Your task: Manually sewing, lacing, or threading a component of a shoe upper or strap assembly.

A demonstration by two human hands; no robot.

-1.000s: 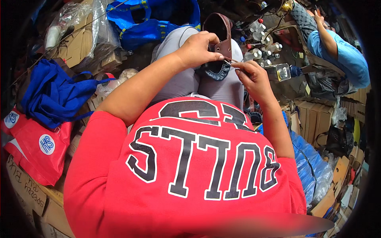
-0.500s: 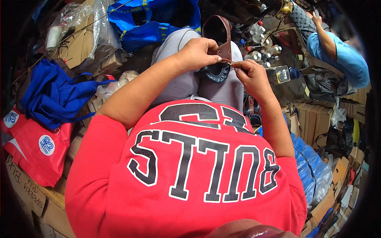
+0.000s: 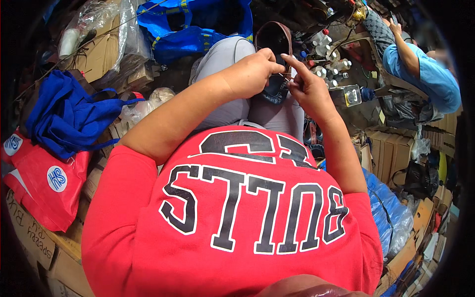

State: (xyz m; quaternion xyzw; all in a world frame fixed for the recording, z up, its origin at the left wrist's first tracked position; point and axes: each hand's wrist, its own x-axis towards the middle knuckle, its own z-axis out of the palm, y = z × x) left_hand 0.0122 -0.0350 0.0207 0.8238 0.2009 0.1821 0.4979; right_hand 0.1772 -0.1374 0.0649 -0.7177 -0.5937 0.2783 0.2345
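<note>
Brown leather shoe [image 3: 277, 42] upright on your lap, your left hand [image 3: 255, 72] clamped around its dark toe, your right hand [image 3: 309, 86] just beside it, fingers pinched together on a thin needle [image 3: 284, 75], small bottles [image 3: 329, 64] right of the shoe.

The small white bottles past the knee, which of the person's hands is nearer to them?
Right. The right hand is just below-left of the white bottles; the left hand grips the shoe, farther left.
</note>
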